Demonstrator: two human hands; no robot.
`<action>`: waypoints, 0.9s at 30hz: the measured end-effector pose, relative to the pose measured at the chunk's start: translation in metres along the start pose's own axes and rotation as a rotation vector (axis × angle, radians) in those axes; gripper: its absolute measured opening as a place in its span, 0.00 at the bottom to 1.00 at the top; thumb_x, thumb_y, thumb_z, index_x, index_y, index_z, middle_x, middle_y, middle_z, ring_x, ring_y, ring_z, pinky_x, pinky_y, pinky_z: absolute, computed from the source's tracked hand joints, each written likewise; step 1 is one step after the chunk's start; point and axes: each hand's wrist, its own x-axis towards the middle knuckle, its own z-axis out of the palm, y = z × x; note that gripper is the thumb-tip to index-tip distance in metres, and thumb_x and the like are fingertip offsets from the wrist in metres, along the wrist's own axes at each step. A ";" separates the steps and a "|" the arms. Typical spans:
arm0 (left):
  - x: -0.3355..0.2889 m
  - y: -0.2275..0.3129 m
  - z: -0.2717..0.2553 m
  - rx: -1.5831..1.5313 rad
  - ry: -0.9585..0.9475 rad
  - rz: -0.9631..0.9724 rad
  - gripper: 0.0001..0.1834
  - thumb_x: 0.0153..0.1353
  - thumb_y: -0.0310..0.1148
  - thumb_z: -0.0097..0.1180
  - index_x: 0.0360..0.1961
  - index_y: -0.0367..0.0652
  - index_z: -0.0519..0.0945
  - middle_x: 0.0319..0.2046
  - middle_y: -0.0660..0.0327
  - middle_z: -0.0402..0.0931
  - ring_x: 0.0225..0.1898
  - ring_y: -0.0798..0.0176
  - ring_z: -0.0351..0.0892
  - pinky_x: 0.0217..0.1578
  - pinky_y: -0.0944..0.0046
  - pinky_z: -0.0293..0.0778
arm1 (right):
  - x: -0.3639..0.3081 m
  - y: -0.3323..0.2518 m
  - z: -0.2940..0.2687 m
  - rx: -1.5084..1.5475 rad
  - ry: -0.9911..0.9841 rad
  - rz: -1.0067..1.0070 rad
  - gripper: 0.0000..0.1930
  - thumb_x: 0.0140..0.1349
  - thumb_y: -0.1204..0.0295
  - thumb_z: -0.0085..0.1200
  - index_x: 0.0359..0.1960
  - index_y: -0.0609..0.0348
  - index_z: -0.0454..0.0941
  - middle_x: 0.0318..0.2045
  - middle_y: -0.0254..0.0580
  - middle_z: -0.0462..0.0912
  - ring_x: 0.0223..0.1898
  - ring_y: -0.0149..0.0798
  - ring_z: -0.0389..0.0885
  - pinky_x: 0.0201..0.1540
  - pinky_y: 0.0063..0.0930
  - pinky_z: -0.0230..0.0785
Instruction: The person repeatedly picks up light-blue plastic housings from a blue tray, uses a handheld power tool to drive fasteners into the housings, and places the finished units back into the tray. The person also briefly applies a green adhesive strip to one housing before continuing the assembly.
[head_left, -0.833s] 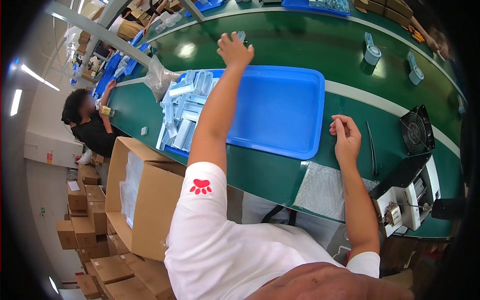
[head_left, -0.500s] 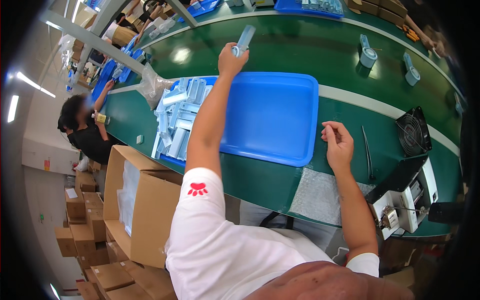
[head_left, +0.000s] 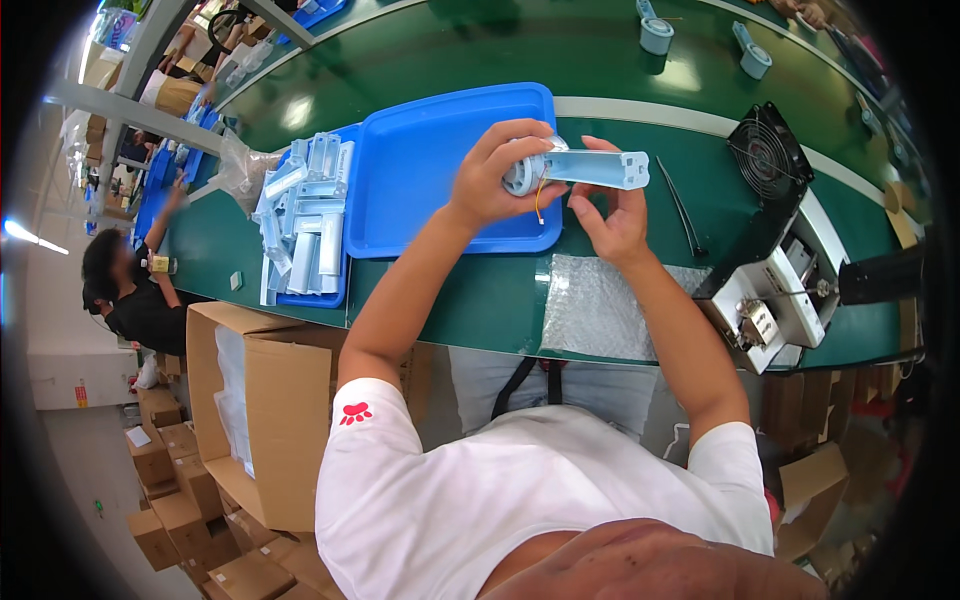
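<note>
Head view: left fingers grip smooth, round-ended, pale-blue plastic piece.

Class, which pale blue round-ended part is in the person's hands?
The held part: the left hand grips its round end, the right hand is at its long body. Similar parts lie on the far green surface.
</note>
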 end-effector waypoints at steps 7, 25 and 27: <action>0.014 0.063 0.023 -0.182 0.100 -0.247 0.25 0.58 0.30 0.68 0.55 0.39 0.74 0.54 0.51 0.75 0.55 0.54 0.77 0.58 0.58 0.72 | 0.010 -0.014 0.001 -0.082 0.095 -0.040 0.11 0.66 0.74 0.62 0.48 0.63 0.82 0.35 0.35 0.81 0.32 0.27 0.77 0.35 0.21 0.71; -0.024 0.149 0.092 -0.338 0.132 -0.631 0.14 0.75 0.27 0.43 0.41 0.31 0.81 0.41 0.50 0.80 0.43 0.51 0.79 0.46 0.59 0.73 | -0.076 -0.164 -0.085 -1.003 0.282 -0.273 0.13 0.58 0.83 0.62 0.45 0.68 0.81 0.39 0.48 0.84 0.39 0.39 0.83 0.45 0.29 0.75; -0.030 0.153 0.098 -0.332 0.071 -0.622 0.14 0.74 0.27 0.43 0.41 0.31 0.81 0.41 0.48 0.80 0.43 0.49 0.79 0.46 0.57 0.73 | -0.055 -0.189 -0.114 -0.825 0.613 -0.472 0.24 0.63 0.86 0.58 0.61 0.65 0.71 0.50 0.45 0.79 0.52 0.37 0.77 0.54 0.33 0.75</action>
